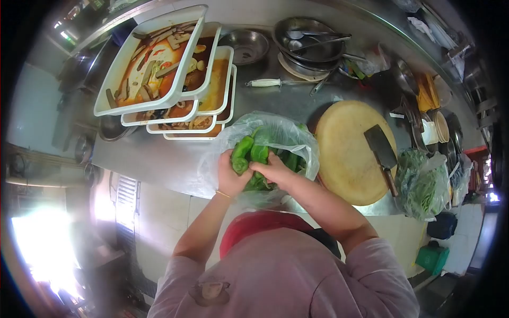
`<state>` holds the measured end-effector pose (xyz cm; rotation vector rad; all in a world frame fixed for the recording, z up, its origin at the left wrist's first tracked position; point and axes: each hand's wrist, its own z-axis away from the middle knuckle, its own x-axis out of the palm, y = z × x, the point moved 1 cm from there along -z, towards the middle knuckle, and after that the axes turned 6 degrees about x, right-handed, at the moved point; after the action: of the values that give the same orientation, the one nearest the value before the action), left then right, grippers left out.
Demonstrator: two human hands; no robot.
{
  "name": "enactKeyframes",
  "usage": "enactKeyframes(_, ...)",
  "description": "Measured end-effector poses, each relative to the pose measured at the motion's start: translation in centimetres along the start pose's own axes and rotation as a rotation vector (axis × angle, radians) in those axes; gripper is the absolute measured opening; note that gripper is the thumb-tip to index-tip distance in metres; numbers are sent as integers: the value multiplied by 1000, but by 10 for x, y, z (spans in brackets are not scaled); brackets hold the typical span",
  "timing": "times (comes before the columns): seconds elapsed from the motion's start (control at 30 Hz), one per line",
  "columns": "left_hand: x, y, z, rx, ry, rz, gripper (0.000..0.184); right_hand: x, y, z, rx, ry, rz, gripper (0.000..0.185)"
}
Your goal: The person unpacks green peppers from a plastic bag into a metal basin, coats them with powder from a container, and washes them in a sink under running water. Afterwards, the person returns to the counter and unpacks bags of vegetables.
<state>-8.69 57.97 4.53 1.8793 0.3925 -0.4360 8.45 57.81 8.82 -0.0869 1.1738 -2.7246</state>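
A clear plastic bag point(289, 132) of green peppers lies open at the front edge of the steel counter point(154, 159). Over its mouth, my left hand point(230, 174) is wrapped round a green pepper point(242, 153). Close beside it, my right hand point(273, 169) has its fingers closed on another green pepper point(259, 153). Both hands nearly touch, and more peppers show beneath them. To the right of the bag is a round chopping board point(350, 153) with a cleaver point(380, 148) resting on its right side.
Stacked white trays point(185, 95) with food in sauce stand at the back left. Metal bowls point(244, 46), pans point(313, 42) and a white-handled sharpening rod point(265, 82) lie behind the bag. Bagged leafy greens point(421, 183) sit right of the board.
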Motion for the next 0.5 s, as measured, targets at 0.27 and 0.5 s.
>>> enactKeyframes(0.27, -9, -32, -2, -396, -121, 543, 48, 36, 29, -18, -234, 406, 318, 92)
enactKeyframes(0.5, -18, -39, -6, -622, -160, 698, 45, 19, 16, -13, -78, 208, 167, 83)
